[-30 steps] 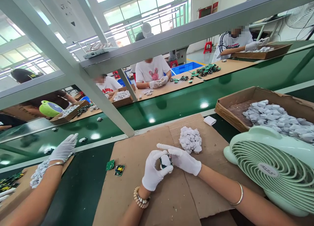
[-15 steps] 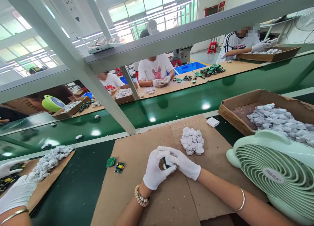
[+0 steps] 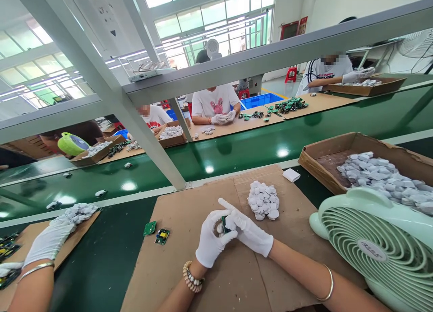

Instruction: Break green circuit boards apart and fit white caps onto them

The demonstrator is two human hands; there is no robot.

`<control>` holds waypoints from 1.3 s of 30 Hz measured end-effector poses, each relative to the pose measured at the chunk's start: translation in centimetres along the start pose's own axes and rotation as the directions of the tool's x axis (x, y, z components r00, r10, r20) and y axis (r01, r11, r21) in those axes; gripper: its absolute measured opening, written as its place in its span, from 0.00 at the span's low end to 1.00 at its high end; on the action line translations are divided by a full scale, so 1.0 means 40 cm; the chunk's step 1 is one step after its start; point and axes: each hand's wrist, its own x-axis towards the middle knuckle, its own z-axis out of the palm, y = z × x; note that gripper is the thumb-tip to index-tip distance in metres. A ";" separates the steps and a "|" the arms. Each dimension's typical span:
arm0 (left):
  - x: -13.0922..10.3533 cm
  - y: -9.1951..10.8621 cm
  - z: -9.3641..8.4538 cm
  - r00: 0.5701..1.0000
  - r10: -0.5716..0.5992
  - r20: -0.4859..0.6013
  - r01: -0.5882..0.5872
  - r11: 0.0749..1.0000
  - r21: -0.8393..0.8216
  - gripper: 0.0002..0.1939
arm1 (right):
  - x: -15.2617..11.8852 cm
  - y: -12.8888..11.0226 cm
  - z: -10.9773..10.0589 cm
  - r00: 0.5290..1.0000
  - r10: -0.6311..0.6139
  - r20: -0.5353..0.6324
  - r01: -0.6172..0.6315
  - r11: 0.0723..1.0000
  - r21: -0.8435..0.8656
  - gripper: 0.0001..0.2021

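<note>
Both my hands wear white gloves and meet above the brown cardboard sheet [image 3: 189, 267]. My left hand [image 3: 211, 237] curls around a small green circuit board [image 3: 223, 224], gripping it by the edges. A white piece [image 3: 230, 222] lies against the board's right side, pinched by my right hand [image 3: 252, 233], whose index finger points up and away. Part of the board and the white piece is hidden by fingers. Beyond my right hand sits a heap of white pieces [image 3: 264, 200]. Left of my hands lie a board green side up [image 3: 149, 228] and one with a yellow component [image 3: 163, 236].
A pale green fan [image 3: 365, 244] stands at right, before a cardboard tray [image 3: 318, 167] of white pieces. A folded white piece [image 3: 291, 175] lies near the sheet's far corner. At left, a co-worker's gloved hand [image 3: 50, 239] reaches to another heap. Beyond runs a green conveyor [image 3: 243, 156].
My right index finger has straightened and lifted off, and the board shows more between my hands. The co-worker's hand at left has reached forward onto the white heap. Pieces on the conveyor have shifted left.
</note>
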 end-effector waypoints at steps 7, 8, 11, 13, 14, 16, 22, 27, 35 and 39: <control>-0.012 -0.023 0.004 0.987 0.159 0.038 -0.162 0.981 0.109 0.28 | -0.009 -0.027 -0.003 0.998 0.064 0.024 -0.061 0.993 -0.101 0.30; -0.012 -0.026 0.004 0.981 0.188 0.042 -0.192 0.974 0.122 0.29 | -0.011 -0.028 -0.003 0.997 0.067 0.031 -0.063 0.992 -0.111 0.30; -0.007 -0.026 0.002 0.969 0.240 0.054 -0.245 0.962 0.117 0.27 | -0.011 -0.022 -0.003 0.999 0.044 0.014 -0.042 0.990 -0.135 0.29; -0.001 -0.018 -0.002 0.972 0.229 0.051 -0.232 0.970 0.078 0.26 | -0.008 -0.013 -0.003 1.000 0.019 -0.011 -0.021 0.990 -0.141 0.32; 0.001 -0.014 -0.003 0.975 0.216 0.047 -0.219 0.974 0.054 0.26 | -0.006 -0.008 -0.004 1.000 0.010 -0.017 -0.012 0.991 -0.131 0.33; 0.002 -0.010 -0.006 0.981 0.187 0.045 -0.188 0.982 0.021 0.26 | -0.004 -0.001 -0.006 1.000 0.003 -0.001 -0.003 0.996 -0.089 0.36; -0.023 -0.039 -0.005 0.985 0.159 0.065 -0.165 0.982 0.088 0.29 | -0.010 -0.009 -0.013 0.998 0.030 0.050 -0.017 0.972 -0.236 0.31; -0.023 -0.040 -0.006 0.990 0.093 0.108 -0.099 0.993 0.057 0.32 | -0.012 -0.008 -0.010 0.998 -0.058 0.012 0.059 0.929 -0.364 0.26; 0.003 0.005 -0.013 0.987 0.062 0.148 -0.064 0.998 0.012 0.29 | -0.002 0.001 -0.021 0.994 -0.063 0.087 0.091 0.927 -0.364 0.28; 0.000 0.000 -0.011 0.991 0.030 0.127 -0.033 0.999 0.024 0.27 | 0.002 0.011 -0.031 0.988 -0.137 0.074 0.156 0.842 -0.517 0.25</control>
